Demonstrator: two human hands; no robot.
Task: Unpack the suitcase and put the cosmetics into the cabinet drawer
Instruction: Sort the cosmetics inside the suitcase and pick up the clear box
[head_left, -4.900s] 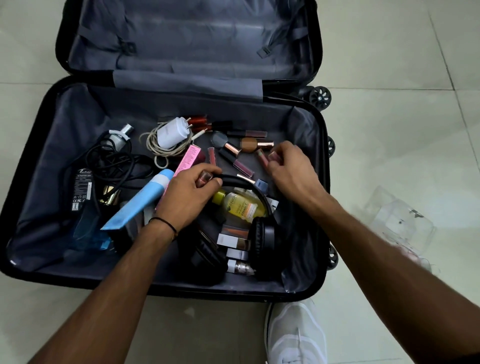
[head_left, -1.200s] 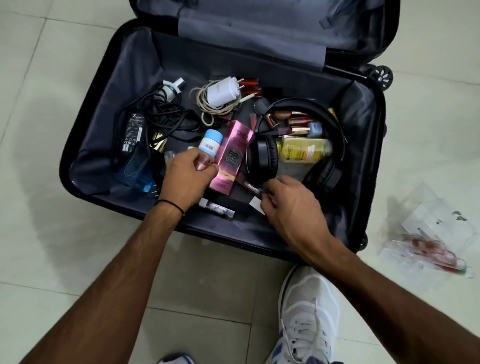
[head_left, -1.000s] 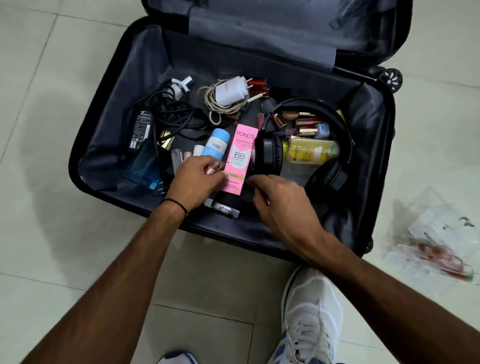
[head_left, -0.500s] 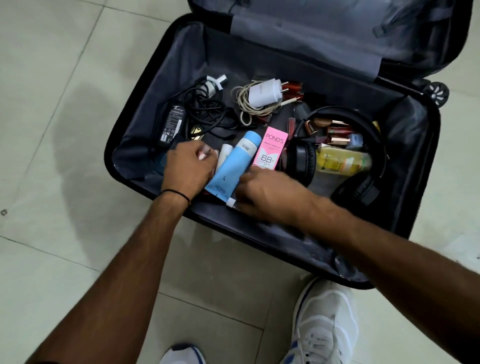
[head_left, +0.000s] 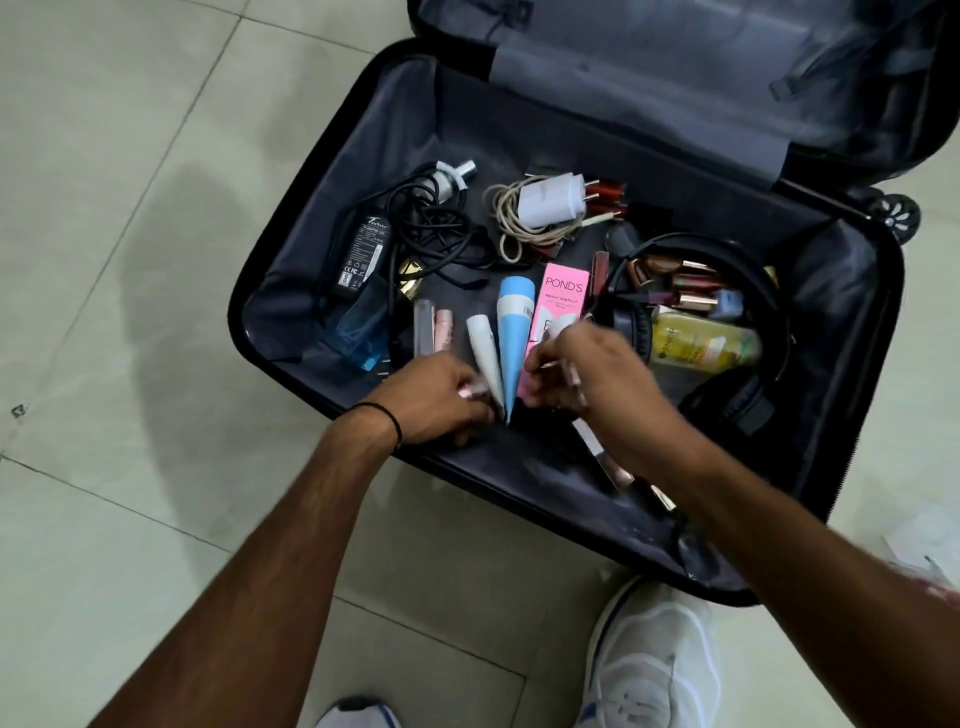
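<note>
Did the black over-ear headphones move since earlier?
Yes. The black over-ear headphones shifted from the black suitcase's near wall toward its hinge, now ringing the gold-trimmed lipsticks.

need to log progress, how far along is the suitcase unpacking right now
Done: the suitcase lies open; anything already stored is out of view. In hand: the left hand grips a white tube and blue tube by their ends; the right hand is at the pink box, grip blurred. To do: the lipsticks, yellow bottle and the rest still sit inside.
</note>
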